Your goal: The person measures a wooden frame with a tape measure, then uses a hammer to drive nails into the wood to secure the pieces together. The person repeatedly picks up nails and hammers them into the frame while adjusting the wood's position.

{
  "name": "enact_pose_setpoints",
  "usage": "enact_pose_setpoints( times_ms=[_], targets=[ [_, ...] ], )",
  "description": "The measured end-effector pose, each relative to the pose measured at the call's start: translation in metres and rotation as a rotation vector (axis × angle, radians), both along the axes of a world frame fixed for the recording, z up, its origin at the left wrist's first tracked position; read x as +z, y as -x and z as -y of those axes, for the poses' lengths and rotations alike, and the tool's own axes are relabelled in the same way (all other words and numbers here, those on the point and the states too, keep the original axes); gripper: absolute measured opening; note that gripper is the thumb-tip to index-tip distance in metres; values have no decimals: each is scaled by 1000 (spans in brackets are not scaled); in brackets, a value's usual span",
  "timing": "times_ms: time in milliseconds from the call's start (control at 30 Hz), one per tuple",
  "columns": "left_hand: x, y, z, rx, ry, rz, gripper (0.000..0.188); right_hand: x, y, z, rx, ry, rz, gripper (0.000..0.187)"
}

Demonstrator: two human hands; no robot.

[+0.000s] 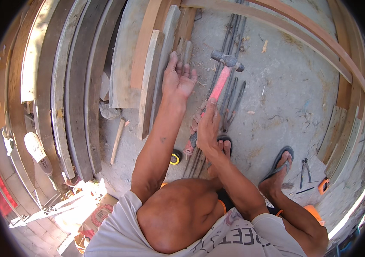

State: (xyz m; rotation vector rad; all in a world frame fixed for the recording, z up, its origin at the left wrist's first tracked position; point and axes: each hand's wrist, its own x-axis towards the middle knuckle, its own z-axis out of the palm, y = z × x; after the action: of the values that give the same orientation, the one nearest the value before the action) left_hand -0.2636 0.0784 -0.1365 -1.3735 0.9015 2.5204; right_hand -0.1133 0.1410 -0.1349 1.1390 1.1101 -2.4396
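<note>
My right hand (208,126) is wrapped round the handle of a ball-peen hammer (221,81). The handle is pinkish red with a dark worn part near its lower end, and the grey metal head points away from me. To its left my left hand (179,81) is raised palm up, its fingers loosely bent and apart, with nothing in it. Beside that hand lie narrow wooden boards (151,81). Below the hammer, several dark steel rods (228,95) run along the concrete floor, partly hidden by my right hand and the hammer.
Long planks (77,85) lie side by side at the left, and more boards (341,98) line the right edge. A yellow-black tape measure (175,157) sits near my left forearm. Pincers (306,170) and an orange tool (324,185) rest beside my sandalled foot (279,169).
</note>
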Motion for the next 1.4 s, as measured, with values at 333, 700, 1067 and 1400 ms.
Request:
enact_pose_setpoints(
  times_ms=[333,700,1067,1400],
  targets=[
    [71,-51,23,-603,235,-178,51,0,10,-32,-151,-48,-45,49],
    [95,-3,71,-949,1513,-176,93,29,10,45,-110,242,-69,42],
    [82,0,90,-898,1609,-136,87,46,13,46,-93,255,-67,42],
    [74,-2,81,-810,1664,-207,89,55,20,33,-348,281,-29,40]
  ],
)
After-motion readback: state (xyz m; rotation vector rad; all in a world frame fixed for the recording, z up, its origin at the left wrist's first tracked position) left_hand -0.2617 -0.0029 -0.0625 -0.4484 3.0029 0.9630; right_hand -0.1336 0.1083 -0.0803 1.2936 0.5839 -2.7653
